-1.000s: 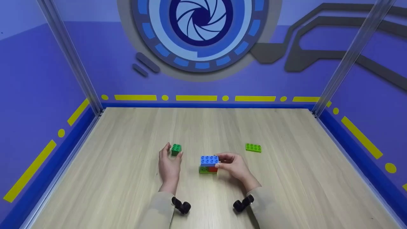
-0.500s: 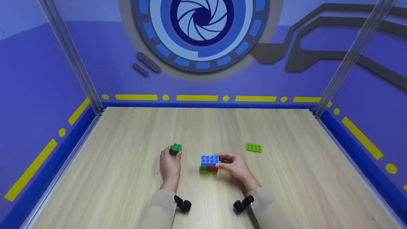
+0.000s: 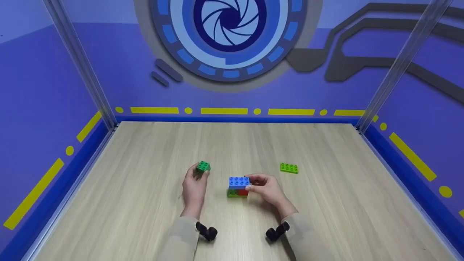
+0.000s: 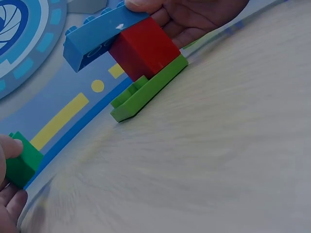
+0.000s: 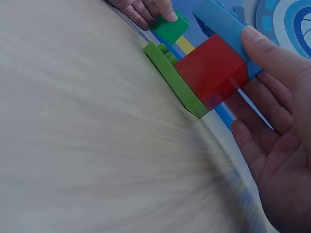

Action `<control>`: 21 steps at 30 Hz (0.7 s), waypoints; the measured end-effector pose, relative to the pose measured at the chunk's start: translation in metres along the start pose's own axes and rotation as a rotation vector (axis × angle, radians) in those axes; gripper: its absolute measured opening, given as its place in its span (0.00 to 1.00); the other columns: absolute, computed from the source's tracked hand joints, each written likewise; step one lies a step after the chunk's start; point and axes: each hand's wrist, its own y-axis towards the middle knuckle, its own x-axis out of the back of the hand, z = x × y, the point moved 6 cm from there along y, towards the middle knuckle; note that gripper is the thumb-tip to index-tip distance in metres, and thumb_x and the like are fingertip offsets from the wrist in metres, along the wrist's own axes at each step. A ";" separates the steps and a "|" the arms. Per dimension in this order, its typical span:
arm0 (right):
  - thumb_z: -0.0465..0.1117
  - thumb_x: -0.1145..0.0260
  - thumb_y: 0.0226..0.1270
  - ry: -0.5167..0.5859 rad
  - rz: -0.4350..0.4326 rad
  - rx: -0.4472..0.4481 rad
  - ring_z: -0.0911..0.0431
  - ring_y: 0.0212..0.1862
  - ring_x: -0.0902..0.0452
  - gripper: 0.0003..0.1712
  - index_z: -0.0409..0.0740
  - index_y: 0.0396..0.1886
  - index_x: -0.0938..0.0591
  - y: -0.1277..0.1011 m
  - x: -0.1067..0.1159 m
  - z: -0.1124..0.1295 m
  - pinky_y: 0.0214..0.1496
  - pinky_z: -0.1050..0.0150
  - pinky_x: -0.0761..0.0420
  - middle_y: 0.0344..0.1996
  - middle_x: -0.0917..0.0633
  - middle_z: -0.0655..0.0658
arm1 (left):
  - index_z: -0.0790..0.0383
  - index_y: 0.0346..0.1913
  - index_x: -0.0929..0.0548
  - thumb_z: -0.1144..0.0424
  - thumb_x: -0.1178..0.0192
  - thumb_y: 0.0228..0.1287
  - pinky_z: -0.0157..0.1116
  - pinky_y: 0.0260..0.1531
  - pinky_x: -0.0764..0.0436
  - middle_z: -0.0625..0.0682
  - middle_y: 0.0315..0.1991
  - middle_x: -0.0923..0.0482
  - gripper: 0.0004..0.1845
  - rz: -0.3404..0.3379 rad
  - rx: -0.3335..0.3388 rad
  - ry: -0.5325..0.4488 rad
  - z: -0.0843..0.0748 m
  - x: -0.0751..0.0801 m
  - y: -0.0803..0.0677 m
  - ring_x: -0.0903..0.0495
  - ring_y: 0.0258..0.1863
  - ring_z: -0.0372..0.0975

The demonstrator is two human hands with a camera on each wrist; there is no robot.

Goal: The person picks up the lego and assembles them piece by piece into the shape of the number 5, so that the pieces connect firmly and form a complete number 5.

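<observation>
A pale wooden table [image 3: 145, 203] runs under my arms, boxed in by purple walls with yellow dashes and a blue iris roundel on the far one.

My left hand [image 3: 194, 188] pinches a small green cube [image 3: 203, 166], thumb and fingertips curled round its lower part, four studs up; it looks just clear of the wood, though I cannot be sure. It sits just left of the stack [image 3: 238, 187], a gap between them, and slightly farther from me than it.

The stack is the fixed point here: a blue brick [image 3: 239, 182] on top, long axis running left to right, a red block [image 4: 146, 48] under its right half, and a flat green plate [image 4: 150, 90] at the bottom on the table. The plate's left end shows bare studs under the blue overhang, on the side facing the cube. My left hand is the nearer one to that open end.

My right hand [image 3: 266, 188] holds the stack at its right end, thumb on the blue brick's top edge, fingers loosely curved beside the red block.

Well right of the stack lies a lime plate [image 3: 289, 168], untouched.
</observation>
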 end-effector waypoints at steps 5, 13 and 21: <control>0.37 0.21 0.59 0.000 0.005 0.007 0.62 0.45 0.15 0.23 0.35 0.54 0.13 0.000 -0.001 0.000 0.50 0.72 0.17 0.49 0.09 0.40 | 0.49 0.73 0.27 0.55 0.34 0.71 0.47 0.64 0.18 0.54 0.69 0.22 0.29 0.055 0.001 -0.112 -0.001 -0.004 -0.004 0.21 0.68 0.48; 0.37 0.21 0.59 0.003 -0.007 -0.008 0.60 0.46 0.15 0.22 0.38 0.54 0.13 -0.001 0.000 -0.001 0.51 0.71 0.17 0.49 0.09 0.41 | 0.47 0.73 0.27 0.61 0.36 0.72 0.40 0.67 0.21 0.52 0.70 0.24 0.28 0.134 -0.061 -0.217 -0.006 -0.008 -0.012 0.23 0.69 0.46; 0.36 0.22 0.59 0.003 -0.005 0.005 0.60 0.46 0.15 0.22 0.37 0.54 0.13 -0.001 0.000 0.000 0.51 0.72 0.18 0.50 0.10 0.39 | 0.54 0.74 0.28 0.64 0.34 0.71 0.35 0.65 0.20 0.55 0.66 0.22 0.31 0.177 -0.131 -0.244 -0.016 -0.012 -0.016 0.21 0.65 0.46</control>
